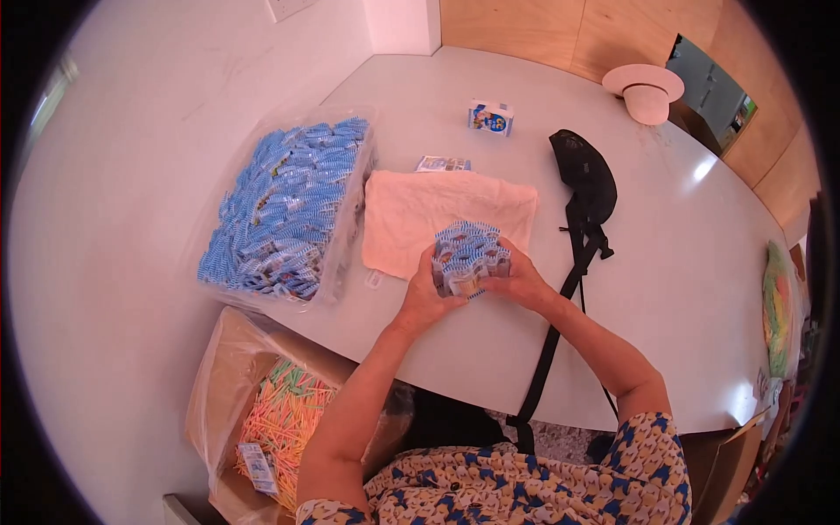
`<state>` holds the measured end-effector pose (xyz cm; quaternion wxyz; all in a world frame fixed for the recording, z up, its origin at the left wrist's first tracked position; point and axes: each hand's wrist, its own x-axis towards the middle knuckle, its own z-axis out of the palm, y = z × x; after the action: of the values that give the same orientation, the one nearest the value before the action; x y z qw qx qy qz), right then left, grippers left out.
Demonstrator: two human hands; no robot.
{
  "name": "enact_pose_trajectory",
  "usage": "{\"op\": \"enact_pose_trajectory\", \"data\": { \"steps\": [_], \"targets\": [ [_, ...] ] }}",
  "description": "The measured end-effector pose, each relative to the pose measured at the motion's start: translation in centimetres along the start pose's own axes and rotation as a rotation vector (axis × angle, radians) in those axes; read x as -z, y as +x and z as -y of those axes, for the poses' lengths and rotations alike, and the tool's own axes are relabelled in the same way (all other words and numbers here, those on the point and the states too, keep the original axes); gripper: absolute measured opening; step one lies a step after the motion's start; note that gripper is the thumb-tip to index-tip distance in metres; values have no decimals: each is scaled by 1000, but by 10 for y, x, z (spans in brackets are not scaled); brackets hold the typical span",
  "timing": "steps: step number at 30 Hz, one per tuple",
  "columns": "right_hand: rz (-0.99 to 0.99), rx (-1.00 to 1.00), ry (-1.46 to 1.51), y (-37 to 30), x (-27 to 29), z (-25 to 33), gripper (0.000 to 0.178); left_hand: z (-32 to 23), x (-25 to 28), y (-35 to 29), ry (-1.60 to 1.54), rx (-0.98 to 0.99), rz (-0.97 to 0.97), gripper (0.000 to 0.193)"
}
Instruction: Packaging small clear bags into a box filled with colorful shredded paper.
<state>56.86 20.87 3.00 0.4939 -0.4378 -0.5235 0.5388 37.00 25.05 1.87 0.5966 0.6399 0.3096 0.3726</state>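
Observation:
Between both palms I hold a bundle of small blue-and-white striped packets (471,254), pressed together with their crimped edges facing up. My left hand (426,293) wraps its left side, and my right hand (522,278) grips the right side with the thumb across the front. Beneath and behind the bundle lies a pink cloth (402,219), spread flat on the table. To the left stands a clear plastic tub (328,284) heaped with many more striped blue packets (293,197).
A small blue-and-white box (490,118) stands farther back, and a flat printed packet (444,164) sits at the cloth's far edge. A black waist bag (588,179) trails its strap on the right. Below left is a lined carton (229,350) of colourful thin sticks (289,407). A pale hat (646,92) rests far right.

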Motion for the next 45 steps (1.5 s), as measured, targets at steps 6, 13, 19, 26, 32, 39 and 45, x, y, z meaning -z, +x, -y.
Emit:
{"op": "enact_pose_trajectory", "data": {
  "steps": [6,13,19,26,32,39,45],
  "targets": [
    [-21,162,-218,1,-26,20,64,3,-4,-13,208,-131,-117,83],
    [1,233,-434,-10,-5,10,81,13,-27,-16,369,-190,-267,66],
    [316,396,-1146,3,-37,84,54,1,-27,-23,369,-143,-229,65],
    [361,331,-1274,6,-41,81,38,-60,17,-62,753,-559,-274,48],
    [365,274,-1224,6,-43,83,36,-148,175,-66,928,-555,-380,22],
    [425,270,-1244,10,-41,81,36,-126,237,5,1297,-345,-309,11],
    [463,296,-1141,7,-32,73,38,-94,221,122,1381,-350,-236,23]
  ]
}}
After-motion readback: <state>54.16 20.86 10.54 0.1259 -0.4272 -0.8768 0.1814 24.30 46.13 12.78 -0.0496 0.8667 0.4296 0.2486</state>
